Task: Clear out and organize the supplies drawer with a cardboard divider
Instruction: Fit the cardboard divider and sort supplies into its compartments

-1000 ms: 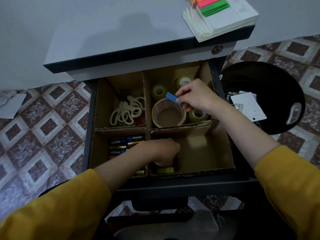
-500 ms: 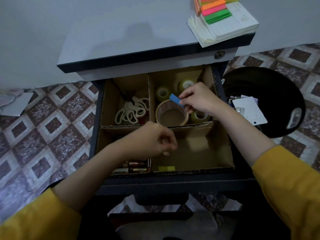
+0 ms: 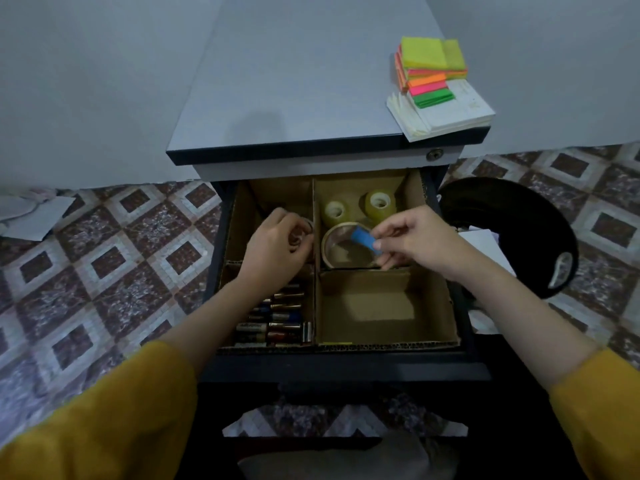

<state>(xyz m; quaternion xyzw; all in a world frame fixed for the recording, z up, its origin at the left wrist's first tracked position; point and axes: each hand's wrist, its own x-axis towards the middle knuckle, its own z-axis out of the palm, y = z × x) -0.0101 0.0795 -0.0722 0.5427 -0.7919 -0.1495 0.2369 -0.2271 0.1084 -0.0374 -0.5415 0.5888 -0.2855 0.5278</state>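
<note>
Our left hand has moved from the drawer's middle to the back-left compartment, fingers curled; round what, we cannot tell. Our right hand still pinches the blue strip over the tape ring, back-right; its long axis slants from far-left to near-right.

No legible text, brand or number can be made out in the drawer or on the counter. Labels on the batteries in the near-left compartment are too blurred to read, and faint print on the white notepad at the counter's corner is too small.
</note>
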